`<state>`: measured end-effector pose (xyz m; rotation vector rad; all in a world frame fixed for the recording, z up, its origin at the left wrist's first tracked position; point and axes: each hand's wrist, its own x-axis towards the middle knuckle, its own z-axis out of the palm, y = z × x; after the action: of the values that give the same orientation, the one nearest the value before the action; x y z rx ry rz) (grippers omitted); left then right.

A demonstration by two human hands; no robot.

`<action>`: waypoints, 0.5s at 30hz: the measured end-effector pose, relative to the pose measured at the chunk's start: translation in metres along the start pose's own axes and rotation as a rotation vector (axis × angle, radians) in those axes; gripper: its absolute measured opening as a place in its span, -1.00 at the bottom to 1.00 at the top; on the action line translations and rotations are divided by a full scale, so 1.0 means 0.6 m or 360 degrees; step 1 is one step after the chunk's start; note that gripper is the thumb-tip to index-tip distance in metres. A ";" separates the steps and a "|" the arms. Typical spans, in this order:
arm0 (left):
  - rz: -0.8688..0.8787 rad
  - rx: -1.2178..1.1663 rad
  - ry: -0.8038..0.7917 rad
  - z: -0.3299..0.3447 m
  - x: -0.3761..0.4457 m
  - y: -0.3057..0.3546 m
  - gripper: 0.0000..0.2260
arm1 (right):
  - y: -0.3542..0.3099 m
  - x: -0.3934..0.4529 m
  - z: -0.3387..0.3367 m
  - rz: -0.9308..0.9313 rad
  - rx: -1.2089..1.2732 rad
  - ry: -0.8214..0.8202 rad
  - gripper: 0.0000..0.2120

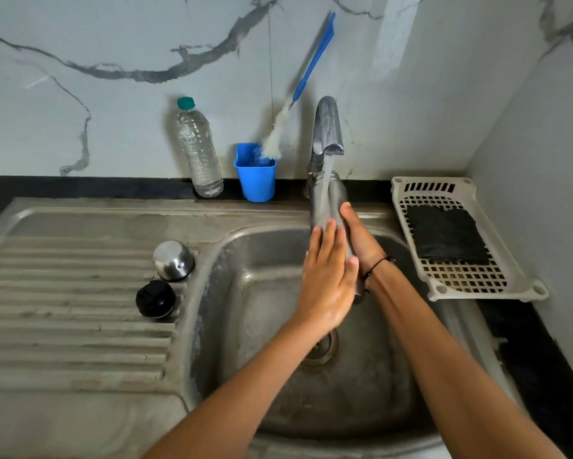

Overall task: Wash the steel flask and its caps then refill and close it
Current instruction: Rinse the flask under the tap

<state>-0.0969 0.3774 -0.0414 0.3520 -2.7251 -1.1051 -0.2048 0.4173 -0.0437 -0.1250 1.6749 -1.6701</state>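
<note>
head view: steel flask (328, 200) held over the sink (245, 260) under the running tap (326, 127); right hand (361, 240) grips it, left hand (328, 279) presses flat, fingers straight. both caps (173, 260) sit on the drainboard (63, 293).

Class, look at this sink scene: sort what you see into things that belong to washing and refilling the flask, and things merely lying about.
Belonging to the job:
steel flask, held under the running tap
left hand and right hand on the flask
steel cap
black cap
sink

Possibly useful, lying idle:
bottle brush in blue cup
water bottle
white tray with dark cloth
</note>
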 end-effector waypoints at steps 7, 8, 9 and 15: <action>-0.0379 -0.0544 0.0144 -0.055 0.183 -0.019 -0.58 | 0.033 -0.026 0.004 -0.0109 0.0147 -0.0024 -0.52; -0.0410 -0.0562 0.0150 -0.057 0.193 -0.020 -0.58 | 0.032 -0.026 0.005 -0.0115 0.0146 -0.0020 -0.52; -0.0382 -0.0527 0.0161 -0.058 0.193 -0.016 -0.55 | 0.028 -0.023 0.005 -0.0104 0.0141 0.0008 -0.52; 0.0242 0.0123 0.0015 -0.007 0.035 -0.019 -0.43 | -0.007 0.011 -0.005 -0.0198 0.0073 0.0102 -0.51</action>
<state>-0.1140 0.3608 -0.0450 0.1566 -2.7389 -0.9581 -0.2129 0.4155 -0.0429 -0.1580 1.7048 -1.8214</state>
